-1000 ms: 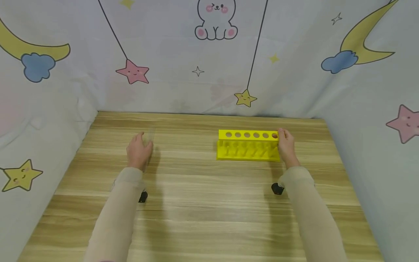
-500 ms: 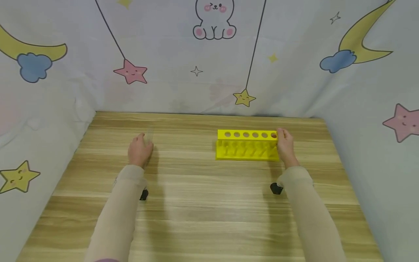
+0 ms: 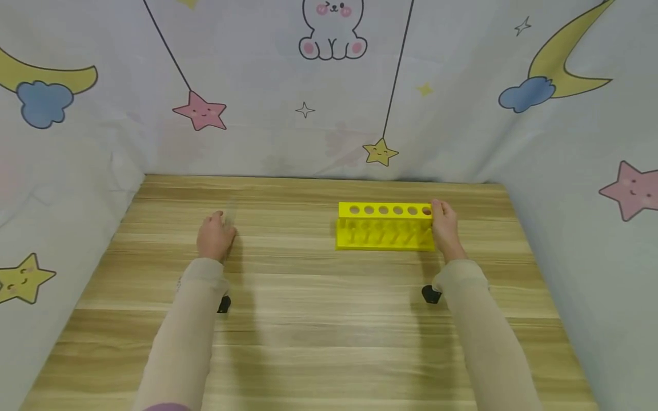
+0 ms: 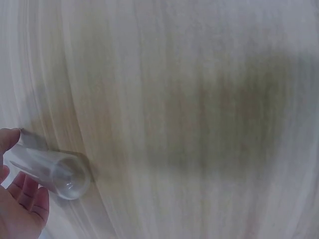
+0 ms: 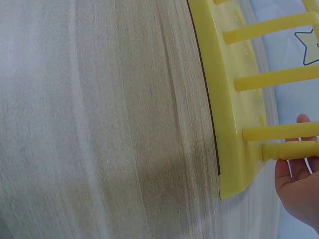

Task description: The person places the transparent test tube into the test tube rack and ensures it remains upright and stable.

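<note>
My left hand holds a clear test tube over the left part of the table. In the left wrist view the thumb lies on one side of the tube and the fingers on the other, with one round end facing the camera. From the head view the tube is faint. On the right, a yellow test tube rack stands upright on the table, a row of round holes along its top. My right hand grips the rack's right end; in the right wrist view its fingers are around the end post.
The wood-grain table spreads below both arms. A white cloth printed with stars, moons and clouds hangs behind the table and along both sides. Small black devices sit under each wrist.
The head view has shifted slightly, so everything sits a little further left in it. Against the table, both hands and the rack stay nearly where they were.
</note>
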A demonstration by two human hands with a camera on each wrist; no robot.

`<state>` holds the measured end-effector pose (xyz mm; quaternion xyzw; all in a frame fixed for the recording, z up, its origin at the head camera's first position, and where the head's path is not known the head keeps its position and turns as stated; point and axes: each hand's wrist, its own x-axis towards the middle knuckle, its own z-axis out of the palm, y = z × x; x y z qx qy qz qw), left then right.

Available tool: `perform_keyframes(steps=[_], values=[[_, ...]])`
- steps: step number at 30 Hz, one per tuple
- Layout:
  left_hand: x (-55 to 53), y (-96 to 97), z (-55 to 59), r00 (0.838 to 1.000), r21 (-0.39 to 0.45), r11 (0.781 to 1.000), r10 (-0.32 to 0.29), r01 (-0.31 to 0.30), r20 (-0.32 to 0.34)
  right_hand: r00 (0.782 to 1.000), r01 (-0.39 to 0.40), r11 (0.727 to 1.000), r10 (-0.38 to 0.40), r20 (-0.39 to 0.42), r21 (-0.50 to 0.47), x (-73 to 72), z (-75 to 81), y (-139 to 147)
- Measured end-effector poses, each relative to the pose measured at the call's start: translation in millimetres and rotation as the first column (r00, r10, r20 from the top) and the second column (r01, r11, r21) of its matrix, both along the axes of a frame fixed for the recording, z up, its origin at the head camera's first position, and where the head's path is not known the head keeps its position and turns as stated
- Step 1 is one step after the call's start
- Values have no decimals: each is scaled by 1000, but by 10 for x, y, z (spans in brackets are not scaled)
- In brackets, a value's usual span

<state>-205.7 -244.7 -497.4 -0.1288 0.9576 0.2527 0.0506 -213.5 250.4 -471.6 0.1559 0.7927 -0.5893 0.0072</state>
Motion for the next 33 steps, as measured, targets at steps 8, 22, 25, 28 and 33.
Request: perform_keyframes(steps=[8,22,25,28,33], values=[[-25,-31,-39,1000,17,1000,-8,8,30,1000,-11,1000,11,2,19,11,19,-3],[-21,-41,-54,999,50,999,-5,3,49,1000,11,1000,-11,-16,24,13,-18,-8],[-13,-35,-41,999,49,999,-4,1,45,1000,16,1000,-16,-17,16,13,-19,-15],[-8,-33,-35,999,53,999,-1,-1,42,1000,20,1000,-20,-19,7,11,-19,-19],[5,-34,-25,999,46,999,-17,16,29,1000,28,1000,-28,-13,9,14,-11,-22]])
